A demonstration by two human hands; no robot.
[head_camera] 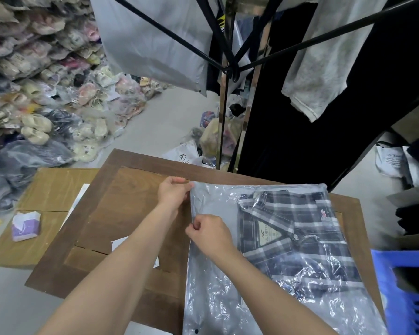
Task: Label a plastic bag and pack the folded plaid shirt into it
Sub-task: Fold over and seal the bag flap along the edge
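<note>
A clear plastic bag [218,293] lies flat on the brown wooden board [121,213]. Inside it, toward the right, sits the folded dark plaid shirt [305,238], collar and neck label facing up. My left hand [173,191] pinches the bag's far left corner at its open edge. My right hand [209,234] pinches the same left edge lower down, resting on the bag. Both forearms reach in from the bottom of the view. No label on the bag can be made out.
A purple-and-white tissue pack [26,226] lies on the lighter cardboard [56,187] at left. White paper sheets [117,243] lie under my arms. A blue plastic crate [406,293] stands at the right. A clothes rack [224,93] with hanging garments rises behind; bagged slippers [41,105] are piled left.
</note>
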